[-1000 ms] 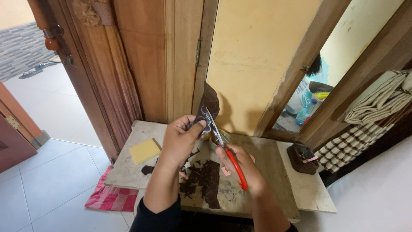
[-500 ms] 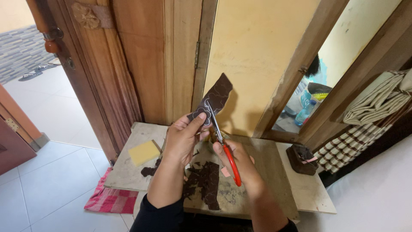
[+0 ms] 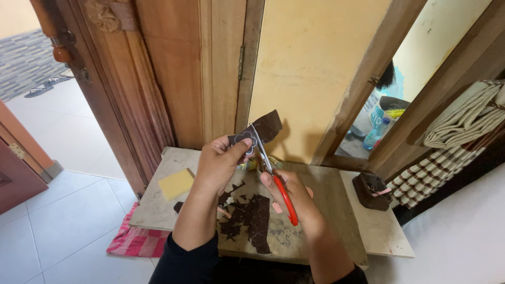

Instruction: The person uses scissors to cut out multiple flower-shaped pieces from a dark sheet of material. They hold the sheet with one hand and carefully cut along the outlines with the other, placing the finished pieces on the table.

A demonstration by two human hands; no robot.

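I am looking down over both arms, which are reaching out above a low wooden counter (image 3: 326,194) set against a yellow wall. My left hand (image 3: 221,160) is pinching a dark brown sheet piece (image 3: 260,131) between thumb and fingertips, holding it up in the air above the counter, roughly level with the door hinge behind it. A flower outline drawn in a light line is showing on the part of the piece nearest my thumb.

My right hand (image 3: 289,194) is gripping a pair of scissors with red handles (image 3: 273,176), fingers closed through the loops. The blades are pointing up and away from me, and they are meeting the lower edge of the brown piece just beside the flower outline. I cannot tell how far apart the blades are standing, since the piece is covering their tips.

Below the hands, a scatter of dark brown offcuts (image 3: 250,218) is lying on the counter, with a few small pink scraps (image 3: 276,206) among them. A square yellow sponge (image 3: 176,184) is resting on the left part of the counter, well apart from the offcuts. A dark brown block (image 3: 371,189) is sitting toward the right end. A pink checked cloth (image 3: 137,242) is lying on the tiled floor under the counter's left corner. Folded striped fabric (image 3: 463,115) is hanging at the far right.
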